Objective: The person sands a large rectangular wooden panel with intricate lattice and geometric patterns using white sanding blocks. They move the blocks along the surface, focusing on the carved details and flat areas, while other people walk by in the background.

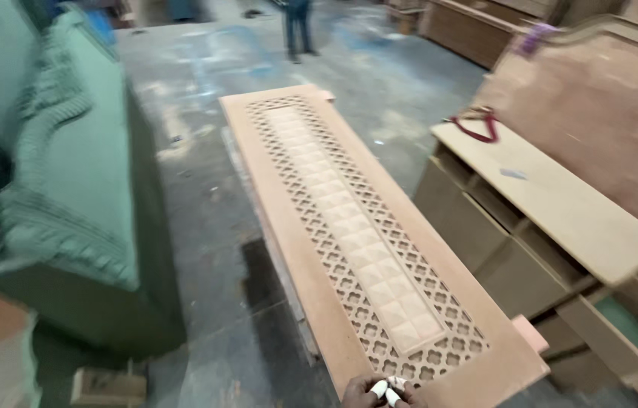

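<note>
hands (384,392) at the near end of the carved wooden panel (357,238), fingertips with white tape wraps (379,388) pressed together on the lattice border | which hand is which, and whether they pinch anything: cannot tell | panel lies long across the floor, beside the wooden cabinet (553,204) | advice: work cutouts steadily, with light pressure on thin lattice

No packages, labels, signs or screens in view.
</note>
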